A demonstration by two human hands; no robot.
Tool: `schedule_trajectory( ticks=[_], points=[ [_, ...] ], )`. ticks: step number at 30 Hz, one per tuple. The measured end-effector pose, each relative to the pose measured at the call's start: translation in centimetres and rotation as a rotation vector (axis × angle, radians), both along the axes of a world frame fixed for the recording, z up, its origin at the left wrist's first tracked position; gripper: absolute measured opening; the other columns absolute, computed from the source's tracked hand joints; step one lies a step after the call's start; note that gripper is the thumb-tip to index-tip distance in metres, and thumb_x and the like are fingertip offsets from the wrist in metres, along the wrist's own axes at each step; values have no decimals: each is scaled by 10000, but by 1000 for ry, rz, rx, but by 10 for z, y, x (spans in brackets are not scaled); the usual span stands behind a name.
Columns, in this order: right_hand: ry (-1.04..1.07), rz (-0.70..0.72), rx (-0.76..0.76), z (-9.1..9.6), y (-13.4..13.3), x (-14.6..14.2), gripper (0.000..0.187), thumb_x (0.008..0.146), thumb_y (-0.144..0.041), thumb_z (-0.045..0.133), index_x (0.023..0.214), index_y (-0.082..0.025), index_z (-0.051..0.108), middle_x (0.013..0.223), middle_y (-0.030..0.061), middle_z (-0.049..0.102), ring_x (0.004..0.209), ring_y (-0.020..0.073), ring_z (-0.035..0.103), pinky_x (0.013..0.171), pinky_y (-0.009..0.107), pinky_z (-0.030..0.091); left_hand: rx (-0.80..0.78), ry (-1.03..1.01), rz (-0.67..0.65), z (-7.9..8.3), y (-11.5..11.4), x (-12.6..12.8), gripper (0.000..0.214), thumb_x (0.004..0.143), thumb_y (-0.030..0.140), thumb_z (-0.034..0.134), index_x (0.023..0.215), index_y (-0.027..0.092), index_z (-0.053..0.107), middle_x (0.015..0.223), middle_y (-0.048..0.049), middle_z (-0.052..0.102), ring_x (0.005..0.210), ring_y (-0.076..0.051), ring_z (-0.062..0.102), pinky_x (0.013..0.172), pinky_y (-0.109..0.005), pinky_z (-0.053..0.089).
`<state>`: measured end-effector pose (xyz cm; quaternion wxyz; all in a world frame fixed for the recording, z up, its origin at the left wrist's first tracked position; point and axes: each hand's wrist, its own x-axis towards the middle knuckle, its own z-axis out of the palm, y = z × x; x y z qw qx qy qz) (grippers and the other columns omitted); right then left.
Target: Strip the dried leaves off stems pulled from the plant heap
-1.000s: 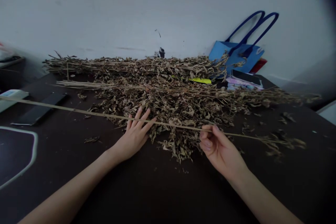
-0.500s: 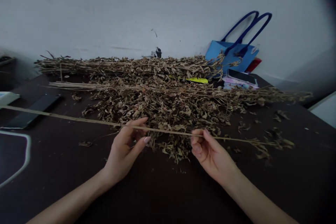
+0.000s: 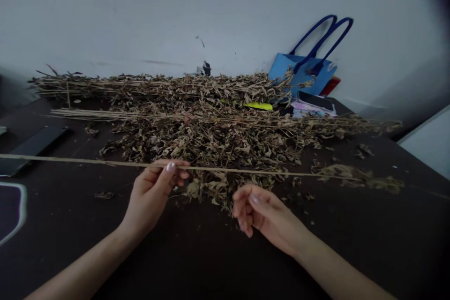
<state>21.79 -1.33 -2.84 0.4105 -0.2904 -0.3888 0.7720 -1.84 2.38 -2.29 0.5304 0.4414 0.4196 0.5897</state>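
My left hand [image 3: 154,190] pinches a long thin dry stalk [image 3: 87,161] that runs across the dark table from the far left to a leafy tip [image 3: 355,176] at the right. My right hand [image 3: 258,211] hovers just below the stalk, fingers loosely curled, holding nothing I can see. Right behind both hands lies a heap of dry brown leaves [image 3: 218,145]. Further back, bundles of stripped stalks [image 3: 105,113] and leafy stems [image 3: 140,84] lie along the wall.
A blue bag with dark handles [image 3: 302,75] leans on the wall at the back right, with a phone [image 3: 314,101] and a yellow object [image 3: 258,106] beside it. A dark flat device [image 3: 30,143] lies at the left. The table [image 3: 211,262] is dark.
My left hand went from lying flat on the leaves to pinching the stalk. My right hand let go of the stalk and dropped below it. The view shifted slightly right.
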Motion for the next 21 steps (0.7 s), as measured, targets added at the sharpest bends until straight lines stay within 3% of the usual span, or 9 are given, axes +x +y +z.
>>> schedule_trajectory(
  ticks=[2,4,8,10,12,15,21],
  points=[
    [-190,4,175,7,-5,3,174,898,-293,491,933,-161,599,799,51,643,591,92,588,516,209,468,-29,-42,23,1,5,-2,136,820,275,604,853,164,674,926,-52,668,723,-110,579,629,-191,469],
    [-430,-98,419,14,-9,8,132,892,-231,495,936,-179,608,797,38,638,614,96,589,557,226,480,-49,-63,50,2,9,-4,143,806,287,621,838,157,672,897,-46,671,717,-106,582,634,-185,474],
    [-875,-545,999,26,-6,27,206,821,-99,547,981,-206,618,820,28,619,750,138,583,673,279,483,-46,-80,84,-1,13,-5,145,794,298,636,832,163,671,839,-28,666,703,-102,584,642,-186,479],
    [-1059,-701,1182,28,3,37,240,799,-83,565,999,-206,615,866,41,621,828,169,575,767,331,469,-44,-72,87,-3,14,-5,144,792,298,636,828,162,671,826,-26,662,705,-107,585,644,-194,479],
    [-1234,-730,1275,27,14,45,258,808,-112,566,1048,-201,599,961,65,616,929,205,555,864,384,434,-48,-63,89,-4,14,-4,149,791,299,636,820,157,669,805,-28,656,699,-111,583,638,-201,475],
    [-1426,-629,1314,20,27,51,308,849,-189,534,1156,-175,546,1075,100,588,1055,244,493,930,421,394,-50,-47,85,-4,13,-2,161,790,302,633,813,146,667,779,-31,644,676,-109,564,601,-196,453],
    [-1580,-408,1285,8,28,47,249,898,-231,470,1117,-179,578,904,70,619,932,230,503,827,408,412,-42,12,52,0,9,-1,177,805,311,610,820,143,665,597,9,544,558,-83,455,497,-171,365]
  ],
)
